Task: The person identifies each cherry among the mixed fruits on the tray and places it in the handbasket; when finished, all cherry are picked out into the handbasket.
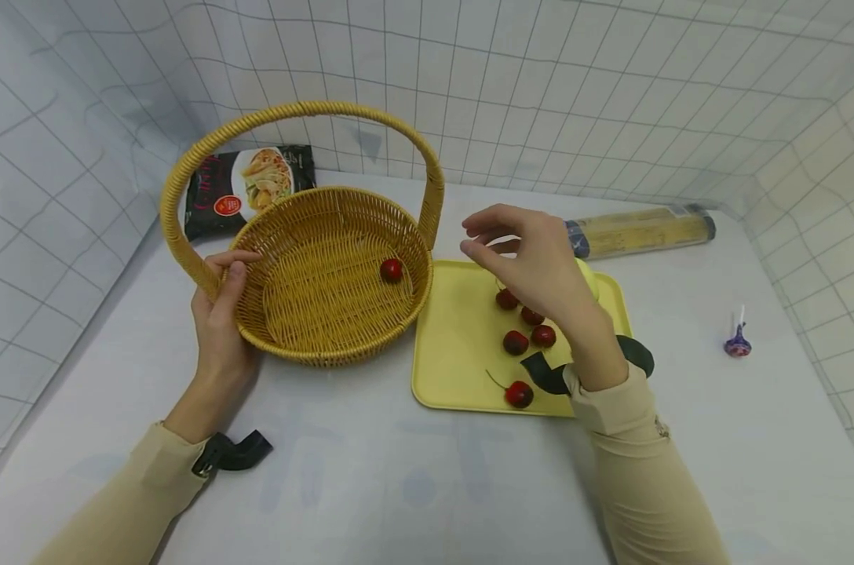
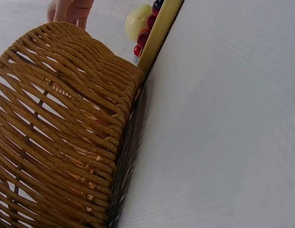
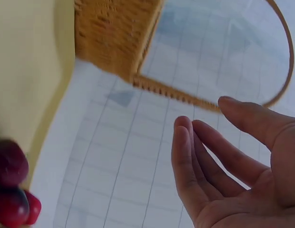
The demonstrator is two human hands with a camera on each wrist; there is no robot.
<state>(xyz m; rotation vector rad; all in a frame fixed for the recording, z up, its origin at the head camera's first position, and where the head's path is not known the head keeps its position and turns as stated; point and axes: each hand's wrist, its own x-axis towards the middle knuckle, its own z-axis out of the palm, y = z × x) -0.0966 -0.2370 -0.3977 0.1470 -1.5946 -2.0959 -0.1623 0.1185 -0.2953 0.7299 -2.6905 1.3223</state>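
Note:
My left hand (image 1: pixel 222 329) grips the left rim of a round wicker basket (image 1: pixel 328 353), by the foot of its tall arched handle. One dark red cherry (image 1: pixel 392 271) lies inside on the right. Its woven outer wall (image 2: pixel 57 128) fills much of the left wrist view. Over a yellow tray (image 1: pixel 451 369) hovers my right hand (image 1: pixel 540 259), holding nothing, thumb apart from the loosely bent fingers, as the right wrist view also shows. Several cherries (image 1: pixel 516 342) lie on the tray below it, some with stems. A pale yellow round fruit (image 2: pixel 138 23) is mostly hidden behind the right hand in the head view.
Behind the basket lies a black food packet (image 1: pixel 211 192). A long clear pack of yellow pasta (image 1: pixel 646 231) lies behind the tray. A wrapped lollipop (image 1: pixel 738 343) is at the far right. Grid-patterned white curtains (image 1: pixel 512 86) enclose the white table (image 1: pixel 370 486).

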